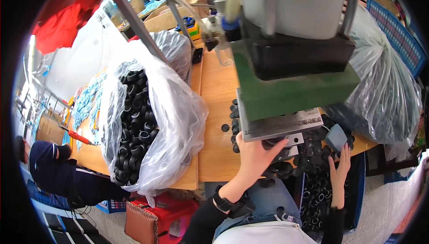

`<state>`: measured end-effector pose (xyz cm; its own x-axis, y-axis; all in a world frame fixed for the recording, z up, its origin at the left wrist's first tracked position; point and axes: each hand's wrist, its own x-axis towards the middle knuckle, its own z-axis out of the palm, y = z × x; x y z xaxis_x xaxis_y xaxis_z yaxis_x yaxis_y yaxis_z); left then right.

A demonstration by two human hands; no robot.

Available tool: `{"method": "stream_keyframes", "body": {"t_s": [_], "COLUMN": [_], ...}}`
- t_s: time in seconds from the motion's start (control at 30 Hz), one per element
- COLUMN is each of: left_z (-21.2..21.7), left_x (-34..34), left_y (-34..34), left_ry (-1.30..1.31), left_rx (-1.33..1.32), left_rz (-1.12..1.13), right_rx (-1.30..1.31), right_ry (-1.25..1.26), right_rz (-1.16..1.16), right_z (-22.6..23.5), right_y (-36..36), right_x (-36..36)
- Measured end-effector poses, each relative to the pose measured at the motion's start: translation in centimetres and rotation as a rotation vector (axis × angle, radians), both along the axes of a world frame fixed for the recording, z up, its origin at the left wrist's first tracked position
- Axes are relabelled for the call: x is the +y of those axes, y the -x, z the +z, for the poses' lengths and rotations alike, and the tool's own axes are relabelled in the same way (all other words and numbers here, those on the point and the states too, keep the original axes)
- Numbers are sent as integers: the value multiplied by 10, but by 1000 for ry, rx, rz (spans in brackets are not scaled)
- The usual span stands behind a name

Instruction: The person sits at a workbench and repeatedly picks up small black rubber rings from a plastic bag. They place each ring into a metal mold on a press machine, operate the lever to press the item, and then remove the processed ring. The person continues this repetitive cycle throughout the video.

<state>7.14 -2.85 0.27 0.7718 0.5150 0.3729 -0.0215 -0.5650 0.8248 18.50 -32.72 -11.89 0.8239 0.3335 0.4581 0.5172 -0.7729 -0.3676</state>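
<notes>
A press stands before me, with a green block (295, 87) above a silver metal plate (286, 125). My left hand (257, 157) reaches under the plate's near left edge, fingers curled around a dark round cap (269, 144); some fingertips are hidden by the plate. Beside it sits a lower metal fixture (295, 139). My right hand (340, 167) has its fingers stretched out and apart at the right of a pile of black caps (311, 154). Its fingertips are close to a grey-blue block (336, 138) that lies on the caps; whether they touch it I cannot tell.
An open clear bag of black rings (136, 132) stands on the wooden table (219, 163) at left. A large tied bag (380, 78) fills the right side. Below my right arm is a blue crate (359, 195) with black rings. Another person (67, 172) is at far left.
</notes>
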Motion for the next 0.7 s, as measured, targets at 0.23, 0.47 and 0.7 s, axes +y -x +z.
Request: {"method": "stream_keyframes", "body": {"t_s": [0.23, 0.47, 0.7], "left_z": [20, 4, -42], "left_x": [27, 158, 326], "left_y": [48, 152, 196], "left_ry": [-24, -472, -655], "left_rx": [-135, -186, 790], "left_rz": [-261, 556, 650], "right_rx": [37, 310, 309], "right_ry": [385, 269, -490], "right_rz": [-130, -91, 290], "right_z": [-15, 24, 73], "right_y": [-46, -51, 11], "right_x": [48, 31, 93]}}
